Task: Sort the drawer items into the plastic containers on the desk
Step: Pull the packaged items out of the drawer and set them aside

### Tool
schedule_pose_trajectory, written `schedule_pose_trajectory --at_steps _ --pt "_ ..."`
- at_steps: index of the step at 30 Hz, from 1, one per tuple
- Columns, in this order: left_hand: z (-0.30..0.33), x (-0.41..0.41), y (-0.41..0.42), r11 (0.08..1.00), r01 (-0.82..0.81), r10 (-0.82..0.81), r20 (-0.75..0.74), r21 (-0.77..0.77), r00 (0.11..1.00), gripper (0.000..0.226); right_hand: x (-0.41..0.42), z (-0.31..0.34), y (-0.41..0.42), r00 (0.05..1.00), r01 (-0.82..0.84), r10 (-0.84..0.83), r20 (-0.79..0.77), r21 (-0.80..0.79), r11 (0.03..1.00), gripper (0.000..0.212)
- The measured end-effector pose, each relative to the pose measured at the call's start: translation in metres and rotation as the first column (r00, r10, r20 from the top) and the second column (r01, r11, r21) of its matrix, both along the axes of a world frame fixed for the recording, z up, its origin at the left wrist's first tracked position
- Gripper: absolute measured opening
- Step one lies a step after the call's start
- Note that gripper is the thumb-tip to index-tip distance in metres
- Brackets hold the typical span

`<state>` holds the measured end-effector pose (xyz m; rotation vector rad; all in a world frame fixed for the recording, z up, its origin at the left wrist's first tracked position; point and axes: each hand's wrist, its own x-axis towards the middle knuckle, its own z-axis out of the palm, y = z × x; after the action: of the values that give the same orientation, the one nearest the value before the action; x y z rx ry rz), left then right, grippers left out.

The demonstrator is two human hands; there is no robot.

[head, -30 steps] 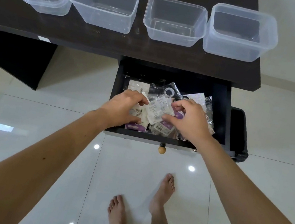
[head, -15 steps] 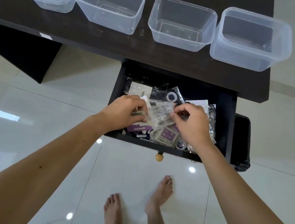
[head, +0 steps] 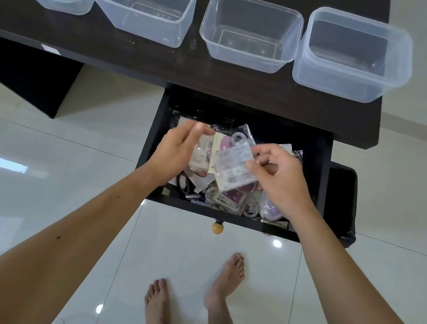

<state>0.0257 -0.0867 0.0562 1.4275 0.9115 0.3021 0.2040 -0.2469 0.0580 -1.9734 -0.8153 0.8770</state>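
Head view: looking down into open drawer crammed with small sealed packets; right hand pinching one clear plastic packet by its right edge between thumb and fingertips, raised just above the pile; likely light, limp and slick, so best gripped at a sealed edge rather than the bulging middle; left hand loosely open just beside it, fingers blurred, holding nothing visible; four clear containers standing empty on the desk beyond, none yet filled.
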Motion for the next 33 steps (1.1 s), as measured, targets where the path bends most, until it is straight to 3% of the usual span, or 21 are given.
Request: schedule_pose_trajectory --at_steps 3,6,9,12,14,17,20,25,33 --pt "-0.002 0.000 -0.005 0.990 0.063 -0.051 0.100 -0.122 0.994 0.035 -0.005 -0.006 0.004 0.999 -0.016 0.017 0.029 -0.038 0.999 0.027" --pt "-0.016 -0.002 -0.005 0.977 0.200 -0.198 -0.030 0.074 0.980 0.049 -0.006 -0.011 0.003 0.999 -0.031 0.031 0.026 -0.006 1.000 0.025" --pt "-0.019 -0.003 -0.003 0.954 0.238 -0.225 -0.088 0.180 0.970 0.060 0.001 -0.016 -0.002 0.979 -0.118 0.120 0.165 -0.026 0.993 0.025" --pt "-0.016 -0.010 0.004 0.946 0.257 -0.235 -0.125 0.198 0.964 0.056 0.011 -0.022 -0.006 0.898 -0.202 0.258 0.356 -0.187 0.961 0.039" --pt "-0.021 -0.017 0.008 0.931 0.271 -0.237 -0.160 0.246 0.958 0.052 0.012 -0.027 -0.006 0.858 -0.223 0.333 0.391 -0.301 0.927 0.046" --pt "-0.026 -0.018 0.008 0.930 0.231 -0.194 -0.152 0.287 0.969 0.042 0.008 -0.033 -0.007 0.859 -0.207 0.315 0.404 -0.290 0.934 0.032" --pt "-0.026 -0.017 0.009 0.941 0.202 -0.168 -0.145 0.270 0.975 0.019 0.008 -0.029 -0.011 0.901 -0.159 0.224 0.371 -0.199 0.967 0.011" --pt "-0.026 -0.017 0.013 0.942 0.175 -0.144 -0.127 0.285 0.981 0.040 0.015 -0.009 -0.020 0.979 -0.033 0.048 0.198 -0.079 0.996 0.005" --pt "-0.018 -0.010 0.008 0.993 0.116 -0.117 0.023 0.036 0.993 0.028 -0.002 0.008 0.010 0.999 -0.033 0.033 -0.008 0.047 0.998 0.015"
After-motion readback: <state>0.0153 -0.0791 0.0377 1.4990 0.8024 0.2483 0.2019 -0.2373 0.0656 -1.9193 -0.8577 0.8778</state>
